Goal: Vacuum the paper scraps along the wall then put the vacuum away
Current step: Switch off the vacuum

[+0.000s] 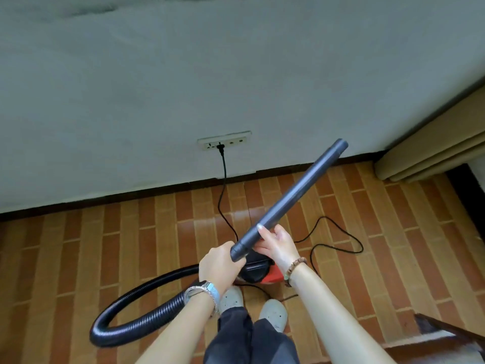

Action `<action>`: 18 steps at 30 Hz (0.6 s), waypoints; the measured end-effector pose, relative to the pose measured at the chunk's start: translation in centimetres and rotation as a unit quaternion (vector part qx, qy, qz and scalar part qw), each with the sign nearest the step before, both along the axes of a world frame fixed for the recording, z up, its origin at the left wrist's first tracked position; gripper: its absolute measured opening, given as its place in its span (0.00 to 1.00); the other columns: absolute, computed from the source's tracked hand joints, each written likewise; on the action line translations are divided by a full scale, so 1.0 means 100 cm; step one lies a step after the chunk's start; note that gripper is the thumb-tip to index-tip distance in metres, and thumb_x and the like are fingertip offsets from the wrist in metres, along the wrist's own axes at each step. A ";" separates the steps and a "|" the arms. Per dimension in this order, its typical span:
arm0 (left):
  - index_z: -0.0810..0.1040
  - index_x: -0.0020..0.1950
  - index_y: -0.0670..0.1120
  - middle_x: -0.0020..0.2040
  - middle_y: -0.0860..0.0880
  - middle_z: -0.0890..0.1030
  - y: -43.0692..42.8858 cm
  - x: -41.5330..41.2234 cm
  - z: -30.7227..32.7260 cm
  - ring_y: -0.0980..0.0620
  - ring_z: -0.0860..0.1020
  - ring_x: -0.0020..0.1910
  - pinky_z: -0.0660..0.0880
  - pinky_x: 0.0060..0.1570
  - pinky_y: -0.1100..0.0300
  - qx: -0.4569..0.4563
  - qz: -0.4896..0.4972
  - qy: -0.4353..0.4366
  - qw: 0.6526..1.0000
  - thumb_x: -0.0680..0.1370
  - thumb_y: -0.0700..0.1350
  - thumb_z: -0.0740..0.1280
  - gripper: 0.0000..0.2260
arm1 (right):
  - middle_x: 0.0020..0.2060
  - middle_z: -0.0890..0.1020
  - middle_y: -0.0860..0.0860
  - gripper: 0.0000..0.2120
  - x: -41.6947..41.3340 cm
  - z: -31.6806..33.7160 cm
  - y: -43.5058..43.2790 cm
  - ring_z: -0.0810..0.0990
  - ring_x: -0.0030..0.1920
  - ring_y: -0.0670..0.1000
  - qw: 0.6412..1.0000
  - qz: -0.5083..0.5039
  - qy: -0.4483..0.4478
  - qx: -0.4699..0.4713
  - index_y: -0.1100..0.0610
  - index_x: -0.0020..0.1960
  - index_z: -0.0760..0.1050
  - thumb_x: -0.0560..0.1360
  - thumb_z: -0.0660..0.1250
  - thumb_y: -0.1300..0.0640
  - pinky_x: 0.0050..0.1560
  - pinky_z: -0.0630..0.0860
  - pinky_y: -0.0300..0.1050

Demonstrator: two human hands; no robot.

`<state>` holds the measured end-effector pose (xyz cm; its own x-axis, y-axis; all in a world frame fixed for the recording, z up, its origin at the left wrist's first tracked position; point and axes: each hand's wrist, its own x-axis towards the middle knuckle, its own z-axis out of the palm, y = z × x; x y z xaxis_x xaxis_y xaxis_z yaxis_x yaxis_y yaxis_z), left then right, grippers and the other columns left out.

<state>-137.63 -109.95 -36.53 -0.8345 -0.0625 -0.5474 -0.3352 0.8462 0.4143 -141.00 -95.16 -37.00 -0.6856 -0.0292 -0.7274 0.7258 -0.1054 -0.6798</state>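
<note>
A grey vacuum tube (296,195) is raised off the floor and points up and to the right toward the wall. My right hand (275,243) grips its lower part. My left hand (221,264) is closed around the tube's near end, where the black ribbed hose (136,313) joins. The hose loops to the left across the floor. The red and black vacuum body (258,271) sits on the floor under my hands, mostly hidden. Its black cord (224,185) is plugged into the wall socket (224,141). No paper scraps show along the wall.
The cord trails in loops (338,240) on the brick-patterned floor to the right. A beige panel (433,145) leans at the right corner. A dark wooden piece of furniture (443,334) sits at the lower right. My feet (252,306) stand just behind the vacuum.
</note>
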 end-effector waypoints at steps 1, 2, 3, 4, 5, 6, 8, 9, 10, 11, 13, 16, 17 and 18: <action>0.74 0.45 0.53 0.37 0.54 0.79 -0.003 -0.002 0.001 0.53 0.78 0.35 0.75 0.36 0.62 0.006 0.008 0.003 1.000 0.75 0.55 0.65 0.07 | 0.53 0.81 0.59 0.19 -0.004 0.003 -0.003 0.83 0.51 0.54 1.000 0.010 0.004 0.008 0.60 0.62 0.68 0.75 0.67 0.53 0.51 0.81 0.50; 0.74 0.44 0.53 0.36 0.54 0.79 -0.007 -0.006 0.003 0.53 0.77 0.35 0.73 0.35 0.62 0.010 0.014 0.007 1.000 0.75 0.54 0.66 0.06 | 0.53 0.81 0.59 0.19 -0.007 0.005 -0.007 0.83 0.51 0.54 1.000 0.012 0.006 0.010 0.59 0.62 0.67 0.76 0.67 0.53 0.52 0.81 0.50; 0.74 0.44 0.53 0.36 0.55 0.78 -0.011 -0.010 0.005 0.53 0.77 0.34 0.72 0.33 0.63 0.014 0.020 0.012 1.000 0.74 0.53 0.66 0.06 | 0.54 0.81 0.59 0.18 -0.010 0.008 -0.012 0.83 0.52 0.54 1.000 0.011 0.012 0.006 0.59 0.62 0.67 0.76 0.67 0.54 0.52 0.81 0.49; 0.73 0.44 0.53 0.36 0.55 0.78 -0.015 -0.015 0.007 0.54 0.76 0.33 0.71 0.32 0.63 0.020 0.027 0.018 0.999 0.74 0.53 0.67 0.06 | 0.54 0.81 0.58 0.18 -0.013 0.011 -0.017 0.83 0.53 0.54 1.000 0.014 0.018 0.000 0.58 0.62 0.67 0.76 0.68 0.55 0.52 0.81 0.49; 0.74 0.44 0.52 0.36 0.55 0.78 -0.019 -0.019 0.008 0.54 0.76 0.33 0.72 0.32 0.63 0.029 0.033 0.025 0.999 0.73 0.52 0.67 0.06 | 0.54 0.81 0.57 0.19 -0.014 0.013 -0.022 0.83 0.53 0.53 0.999 0.026 0.027 0.002 0.57 0.62 0.67 0.75 0.68 0.54 0.52 0.81 0.48; 0.74 0.45 0.53 0.36 0.55 0.79 -0.022 -0.023 0.010 0.55 0.77 0.34 0.75 0.33 0.62 0.039 0.037 0.031 0.998 0.72 0.53 0.68 0.06 | 0.54 0.81 0.56 0.19 -0.015 0.017 -0.029 0.83 0.52 0.51 0.998 0.043 0.035 0.009 0.57 0.62 0.67 0.75 0.69 0.54 0.51 0.81 0.46; 0.73 0.45 0.54 0.35 0.56 0.78 -0.031 -0.030 0.014 0.56 0.78 0.34 0.77 0.36 0.63 0.053 0.049 0.036 0.997 0.72 0.54 0.68 0.07 | 0.52 0.82 0.52 0.19 -0.015 0.023 -0.043 0.83 0.51 0.47 0.994 0.081 0.059 0.041 0.55 0.61 0.68 0.74 0.70 0.52 0.48 0.81 0.38; 0.72 0.44 0.55 0.34 0.57 0.78 -0.037 -0.031 0.016 0.57 0.78 0.34 0.75 0.35 0.64 0.053 0.059 0.037 0.996 0.73 0.55 0.68 0.07 | 0.52 0.82 0.49 0.19 -0.015 0.026 -0.052 0.83 0.51 0.45 0.991 0.097 0.073 0.062 0.54 0.60 0.69 0.73 0.70 0.52 0.47 0.80 0.36; 0.72 0.43 0.55 0.33 0.56 0.77 -0.044 -0.032 0.018 0.58 0.77 0.33 0.73 0.32 0.65 0.050 0.073 0.042 0.995 0.74 0.56 0.67 0.08 | 0.51 0.82 0.48 0.19 -0.016 0.028 -0.059 0.82 0.52 0.44 0.987 0.112 0.083 0.075 0.53 0.59 0.70 0.72 0.71 0.52 0.46 0.79 0.34; 0.71 0.41 0.54 0.32 0.56 0.77 -0.052 -0.032 0.019 0.58 0.76 0.31 0.69 0.30 0.66 0.046 0.089 0.047 0.994 0.74 0.56 0.67 0.09 | 0.51 0.82 0.46 0.19 -0.018 0.028 -0.064 0.81 0.53 0.43 0.984 0.134 0.091 0.080 0.52 0.59 0.71 0.71 0.72 0.52 0.47 0.78 0.33; 0.70 0.39 0.53 0.31 0.54 0.77 -0.069 -0.032 0.021 0.58 0.74 0.29 0.64 0.28 0.68 0.035 0.110 0.055 0.992 0.74 0.57 0.66 0.10 | 0.53 0.81 0.43 0.23 -0.024 0.025 -0.069 0.79 0.55 0.40 0.973 0.198 0.100 0.070 0.49 0.61 0.71 0.69 0.74 0.51 0.49 0.77 0.32; 0.71 0.40 0.53 0.31 0.54 0.77 -0.096 -0.032 0.016 0.57 0.74 0.30 0.65 0.29 0.67 0.019 0.124 0.046 0.991 0.73 0.54 0.67 0.08 | 0.58 0.78 0.46 0.24 -0.041 0.008 -0.069 0.77 0.60 0.44 0.963 0.242 0.098 0.059 0.49 0.61 0.71 0.69 0.74 0.60 0.59 0.76 0.39; 0.71 0.39 0.53 0.31 0.54 0.78 -0.103 -0.033 0.014 0.57 0.75 0.30 0.67 0.29 0.66 0.019 0.133 0.044 0.990 0.72 0.54 0.68 0.08 | 0.57 0.79 0.49 0.21 -0.050 0.000 -0.069 0.77 0.60 0.48 0.967 0.226 0.098 0.072 0.50 0.59 0.72 0.70 0.71 0.65 0.62 0.75 0.43; 0.72 0.39 0.53 0.30 0.54 0.78 -0.109 -0.035 0.011 0.56 0.76 0.30 0.69 0.30 0.65 0.020 0.143 0.046 0.988 0.72 0.53 0.68 0.08 | 0.55 0.80 0.50 0.18 -0.062 -0.009 -0.068 0.78 0.59 0.50 0.972 0.200 0.096 0.081 0.51 0.56 0.73 0.71 0.68 0.68 0.63 0.75 0.47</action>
<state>-141.14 -120.89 -35.38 -0.8321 -0.2834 -0.4768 -0.5180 0.7046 0.4851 -147.15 -102.00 -37.89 -0.7667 -0.2165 -0.6044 0.5447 0.2791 -0.7908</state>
